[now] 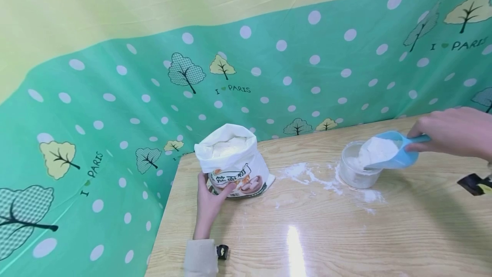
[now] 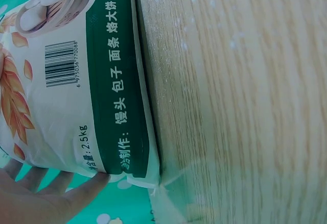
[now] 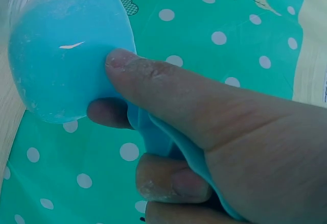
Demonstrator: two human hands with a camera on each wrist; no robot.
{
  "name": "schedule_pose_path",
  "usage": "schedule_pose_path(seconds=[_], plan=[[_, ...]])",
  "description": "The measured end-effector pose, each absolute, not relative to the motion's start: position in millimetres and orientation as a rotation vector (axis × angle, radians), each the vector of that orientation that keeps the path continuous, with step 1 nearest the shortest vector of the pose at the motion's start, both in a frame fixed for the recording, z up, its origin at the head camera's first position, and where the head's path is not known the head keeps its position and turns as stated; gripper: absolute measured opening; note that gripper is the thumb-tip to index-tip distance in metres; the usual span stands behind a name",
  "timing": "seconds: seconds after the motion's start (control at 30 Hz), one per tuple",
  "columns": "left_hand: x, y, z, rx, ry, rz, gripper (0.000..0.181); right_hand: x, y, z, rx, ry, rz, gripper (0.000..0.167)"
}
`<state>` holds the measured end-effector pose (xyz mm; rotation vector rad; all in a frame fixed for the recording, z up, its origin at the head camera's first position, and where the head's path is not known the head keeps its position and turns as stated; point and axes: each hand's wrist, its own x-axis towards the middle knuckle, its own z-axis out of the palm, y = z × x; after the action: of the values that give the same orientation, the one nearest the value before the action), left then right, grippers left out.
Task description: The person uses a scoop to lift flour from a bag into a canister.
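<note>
My left hand (image 1: pixel 212 202) grips the lower left side of a white flour bag (image 1: pixel 259 170), thumb across its printed front; the bag stands upright with its top rolled open and white flour inside. In the left wrist view the fingers (image 2: pixel 84 191) lie along the side of the bag (image 2: pixel 56 117). My right hand (image 1: pixel 453 131) holds the handle of a blue scoop (image 1: pixel 403 157) heaped with flour, tilted over a round clear container (image 1: pixel 359 178). The right wrist view shows the right hand (image 3: pixel 204 117) curled round the handle of the scoop (image 3: pixel 71 50).
Spilled flour (image 1: pixel 297 171) is scattered on the wooden table (image 1: pixel 265 234) between bag and container, with more beside the container. Behind and to the left hangs a green and yellow curtain (image 1: pixel 230 110) with dots and trees.
</note>
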<state>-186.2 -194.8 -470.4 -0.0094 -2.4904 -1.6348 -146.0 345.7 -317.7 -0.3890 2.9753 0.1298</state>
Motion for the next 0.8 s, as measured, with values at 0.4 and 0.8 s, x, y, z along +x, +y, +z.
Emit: schedule_pose_path(seconds=[0.4, 0.8], plan=[[-184.9, -196.9, -471.4, -0.006, -2.487, -1.636, 0.098, -147.5, 339.5, -315.2, -0.386, 2.967, 0.145, 0.023], [-185.0, -194.4, -468.6, -0.012, -2.473, -1.650, 0.095, -146.1, 337.8, -315.6, -0.374, 2.979, 0.163, 0.023]])
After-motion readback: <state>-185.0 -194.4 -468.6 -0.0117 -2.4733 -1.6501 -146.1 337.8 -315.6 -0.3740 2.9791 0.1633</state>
